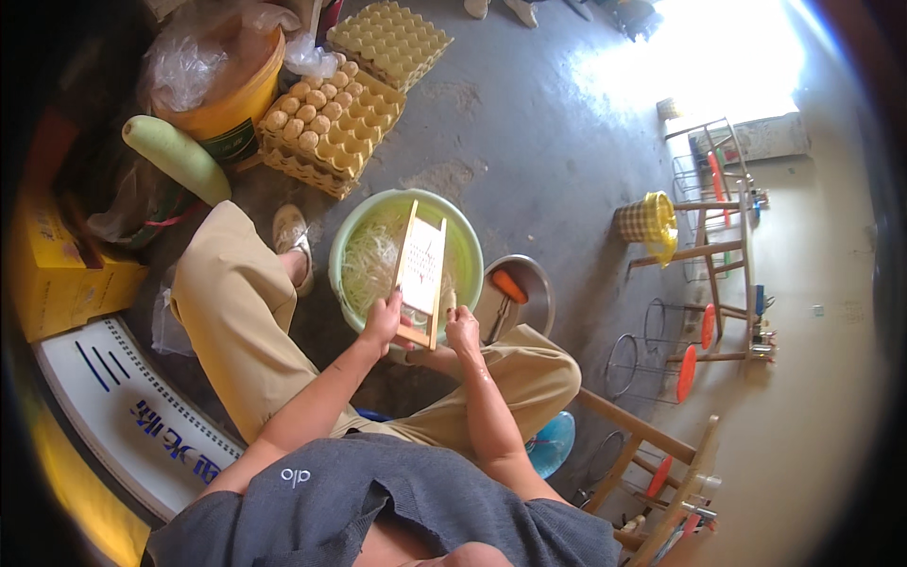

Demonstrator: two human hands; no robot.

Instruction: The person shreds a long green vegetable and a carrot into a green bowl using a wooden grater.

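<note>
A wooden-framed grater (pixel 422 266) with a metal grating plate slants across a green plastic basin (pixel 336 273). My left hand (pixel 385 322) grips the near end of its frame on the left side. Pale shredded vegetable (pixel 368 262) lies in the basin, mostly left of the grater. Just right of the frame, my right hand (pixel 463 328) is closed around the lower end of a slim pale piece (pixel 451 298), which looks like a vegetable. Beside the basin on the right sits a metal bowl (pixel 545 294) holding a carrot (pixel 509 286) and a metal utensil (pixel 499 320).
Egg trays (pixel 368 135), partly filled with eggs, stand beyond the basin, near a yellow bucket (pixel 248 106) and a pale green gourd (pixel 177 159). Yellow boxes (pixel 71 276) are at the left. Wooden tables (pixel 708 248), red-seated stools (pixel 685 374) and a checkered bin (pixel 634 221) are at the right.
</note>
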